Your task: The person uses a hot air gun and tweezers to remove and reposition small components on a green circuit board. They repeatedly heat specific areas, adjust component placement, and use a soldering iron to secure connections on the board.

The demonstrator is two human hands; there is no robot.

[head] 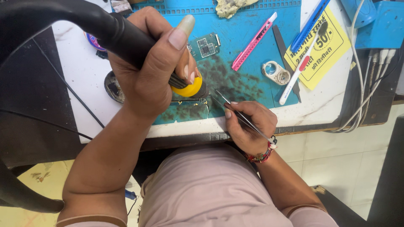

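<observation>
A: Your left hand [147,71] is wrapped tight around the black hot-air handle [105,29], fingers fully curled, thumb laid along the top, right above the yellow collar [189,89] at the nozzle end.

B: And your right hand [248,124] has the fingers pinched shut on the thin metal tweezers [240,115], tips angled up-left toward the nozzle.

A: The nozzle sits over the near edge of the blue work mat [252,80], with a dark circuit board [189,102] just showing under your left hand.

B: Further back on the mat lies a small green board [204,45], well apart from your hands. To its right, a pink utility knife [253,41] and a metal ring piece [275,72].

A: A white toothbrush [301,63] lies slantwise across the yellow paper [326,46].
</observation>
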